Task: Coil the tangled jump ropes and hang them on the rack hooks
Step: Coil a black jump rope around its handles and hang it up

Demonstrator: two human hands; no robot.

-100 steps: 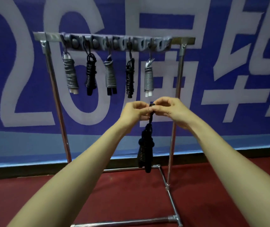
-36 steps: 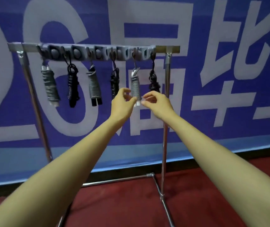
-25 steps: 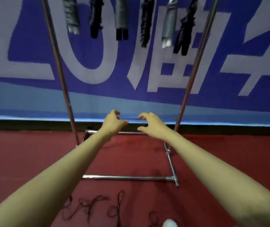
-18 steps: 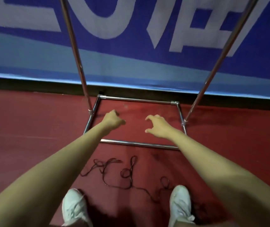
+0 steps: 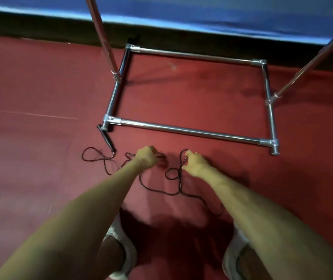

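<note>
A thin black jump rope (image 5: pixel 161 190) lies tangled in loops on the red floor in front of the rack's chrome base frame (image 5: pixel 190 131). One black handle (image 5: pixel 106 138) rests beside the frame's front left corner. My left hand (image 5: pixel 146 158) is down at the rope's middle, fingers curled shut around a strand. My right hand (image 5: pixel 194 163) touches an upright loop of the same rope, with index finger and thumb still apart on either side of the strand. The rack's hooks and the hung ropes are out of view above.
Two slanted chrome uprights (image 5: pixel 103 37) (image 5: pixel 311 65) rise from the base frame. A blue banner over a black skirting (image 5: pixel 181 37) runs along the wall behind. My white shoes (image 5: pixel 119 235) (image 5: pixel 237 241) stand just behind the rope.
The view has tipped from the rack's hooks down to the floor. Both hands dropped from the hung black coil to the tangled rope; my left hand has closed on it.
</note>
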